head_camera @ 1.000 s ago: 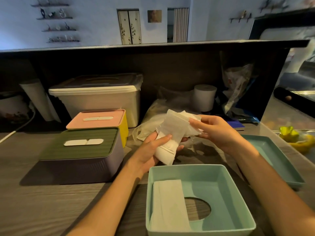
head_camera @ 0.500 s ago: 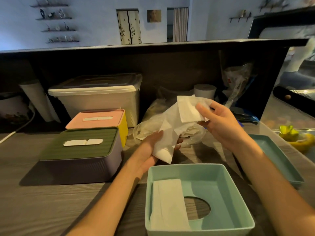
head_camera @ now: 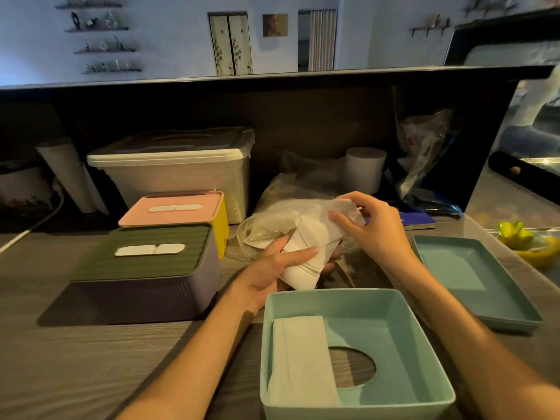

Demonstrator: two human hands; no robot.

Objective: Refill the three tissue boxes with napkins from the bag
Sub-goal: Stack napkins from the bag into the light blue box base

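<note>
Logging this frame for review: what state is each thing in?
teal tissue box: open, upside down, one napkin stack inside
teal lid: off, lying beside the box
green-lidded box: closed
pink-lidded box: closed
napkin bundle: held above the table
left hand: gripping bundle
right hand: pinching bundle's top

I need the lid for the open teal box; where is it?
The teal lid lies upside down on the counter at the right of the head view, just right of the open teal box and the right hand.
</note>
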